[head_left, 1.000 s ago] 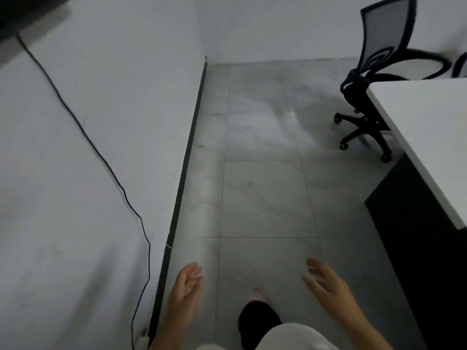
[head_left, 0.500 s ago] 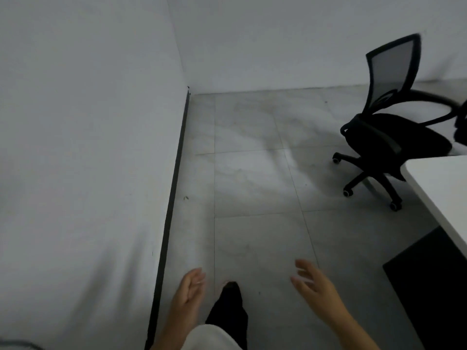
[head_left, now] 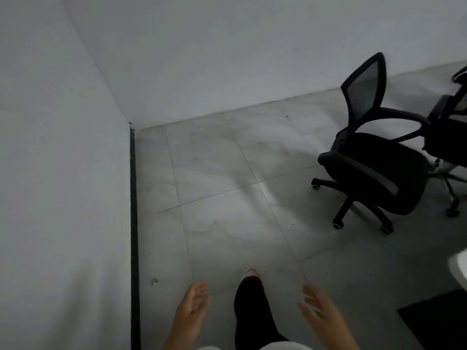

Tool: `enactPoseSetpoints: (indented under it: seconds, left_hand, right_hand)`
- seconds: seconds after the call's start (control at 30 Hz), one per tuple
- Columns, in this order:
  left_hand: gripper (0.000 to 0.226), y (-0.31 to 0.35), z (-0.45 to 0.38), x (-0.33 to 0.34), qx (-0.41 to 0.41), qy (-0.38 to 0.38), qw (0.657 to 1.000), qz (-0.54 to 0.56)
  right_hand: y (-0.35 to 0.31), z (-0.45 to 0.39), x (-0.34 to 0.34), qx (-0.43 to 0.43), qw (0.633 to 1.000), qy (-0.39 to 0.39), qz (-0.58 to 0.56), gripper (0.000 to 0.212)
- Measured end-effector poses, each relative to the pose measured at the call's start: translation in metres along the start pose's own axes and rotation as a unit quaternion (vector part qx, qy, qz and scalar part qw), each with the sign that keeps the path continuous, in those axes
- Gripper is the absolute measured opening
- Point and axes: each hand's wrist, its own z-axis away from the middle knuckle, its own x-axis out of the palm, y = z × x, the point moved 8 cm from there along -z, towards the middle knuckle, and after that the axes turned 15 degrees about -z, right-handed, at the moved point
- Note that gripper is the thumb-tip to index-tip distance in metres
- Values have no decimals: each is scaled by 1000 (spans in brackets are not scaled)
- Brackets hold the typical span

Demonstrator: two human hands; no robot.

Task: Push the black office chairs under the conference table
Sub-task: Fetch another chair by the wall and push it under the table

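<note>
1. A white wall (head_left: 58,173) with a dark baseboard (head_left: 134,223) bounds the left.
2. Bare tiled floor (head_left: 227,198) stretches ahead.
3. Left hand (head_left: 192,306) and right hand (head_left: 321,314) hang apart, fingers relaxed, holding nothing.
4. The black office chair (head_left: 374,162) stands far right, a second chair (head_left: 449,132) beside it.
5. The conference table (head_left: 461,269) has slid almost out of view since earlier; the chairs look nearer.

Two black office chairs: one mesh-backed chair (head_left: 374,168) in full view, a second chair (head_left: 452,137) cut off at the right edge. Two bare hands, the left hand (head_left: 190,308) and right hand (head_left: 322,315). One table corner (head_left: 460,269). One foot (head_left: 250,273)
</note>
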Motion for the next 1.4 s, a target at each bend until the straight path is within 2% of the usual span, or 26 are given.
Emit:
enactPoseSetpoints:
  seconds: [0.03, 0.07, 0.13, 0.3, 0.4, 0.5, 0.6, 0.67, 0.77, 0.93, 1.07, 1.17, 1.3, 1.4]
  left_hand:
    - [32, 18, -33, -2, 3, 5, 1000, -3]
    - [23, 38, -69, -5, 8, 9, 1000, -7]
    - [26, 89, -132, -12, 34, 13, 999, -31]
    - [19, 207, -239, -31, 90, 6, 996, 9]
    - [27, 224, -300, -40, 77, 2, 997, -8]
    - [22, 225, -369, -48, 45, -6, 999, -25]
    - [26, 248, -453, -58, 38, -21, 998, -34]
    - [20, 285, -514, -63, 52, -42, 997, -45]
    - [19, 351, -581, -61, 93, -74, 990, -74]
    - [20, 428, -674, -26, 136, -136, 976, -105]
    - [35, 442, -730, 22, 113, -197, 963, -142]
    - [29, 457, -778, 62, 97, -224, 955, -167]
    - [22, 510, -841, 120, 102, -242, 946, -188]
    - [23, 579, -885, 164, 151, -255, 937, -188]
  right_hand:
    - [-15, -32, 3, -7, 1000, 11, 8, 39]
    - [-37, -67, 9, -20, 1000, 11, 7, 34]
    - [-90, -131, 22, -53, 998, -1, 16, 31]
    - [-195, -242, 51, -102, 995, -6, 7, 29]
    - [-213, -292, 64, -70, 998, -2, -5, 29]
    - [-220, -342, 70, -21, 999, 26, -25, 31]
    - [-241, -406, 77, -6, 998, 66, -22, 48]
    - [-269, -456, 81, -3, 994, 105, -38, 39]
    - [-325, -513, 91, -42, 990, 125, -54, 30]
    - [-375, -583, 96, -47, 985, 148, -76, 36]
    - [-367, -629, 76, 16, 975, 194, -107, 39]
    - [-374, -678, 51, 44, 968, 214, -123, 41]
    - [-421, -753, -5, 15, 961, 250, -114, 39]
    - [-469, -800, -51, -27, 956, 267, -117, 34]
